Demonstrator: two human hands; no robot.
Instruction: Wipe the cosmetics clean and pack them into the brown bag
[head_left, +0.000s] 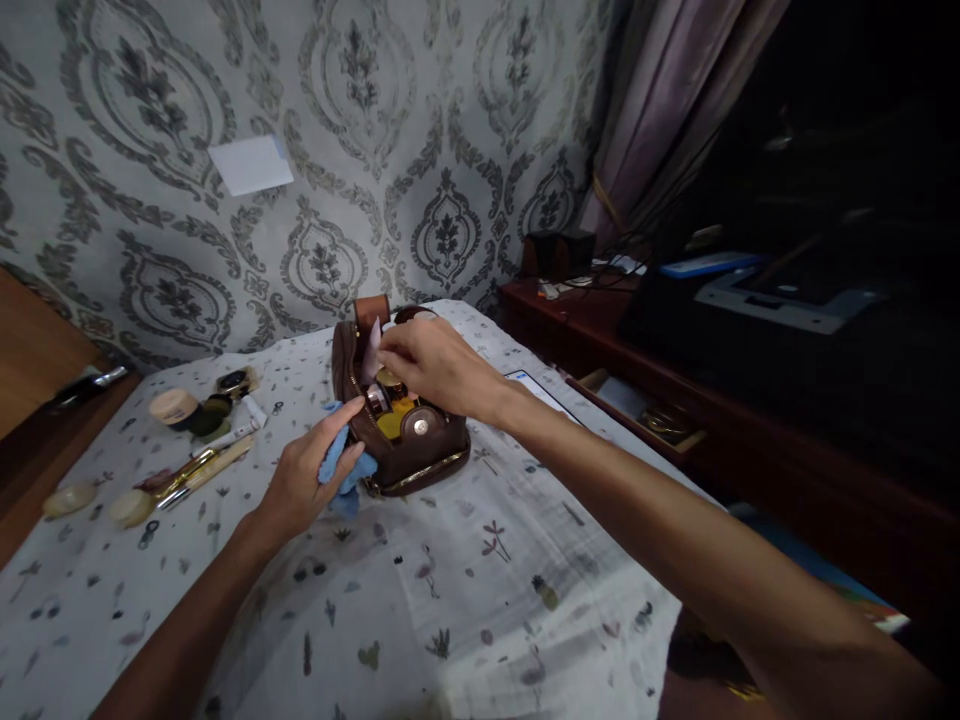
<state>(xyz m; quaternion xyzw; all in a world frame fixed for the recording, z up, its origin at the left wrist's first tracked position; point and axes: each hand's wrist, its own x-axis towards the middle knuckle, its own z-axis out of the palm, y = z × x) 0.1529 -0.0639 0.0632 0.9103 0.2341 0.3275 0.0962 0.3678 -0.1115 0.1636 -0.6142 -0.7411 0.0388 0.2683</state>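
A brown zippered cosmetic bag (420, 472) stands unzipped on the cloth-covered surface, with yellow and gold-coloured items (391, 424) inside. My right hand (435, 362) reaches over its opening, thumb and fingers pinched at a thin pale pink piece (372, 352) that stands up from the bag; its exact kind is unclear. On the near left side, my left hand (306, 468) holds a crumpled blue cloth (346, 470) against the bag, its index fingertip touching the bag's edge. The bag's far contents are hidden behind my right hand.
Left on the patterned sheet (420, 640) lie a beige-lidded jar (174, 408), a white tube (253, 412), gold and silver sticks (196, 472) and a round compact (234, 380). A phone or tablet (541, 392) lies behind my right forearm. An open drawer (637, 410) juts out at right.
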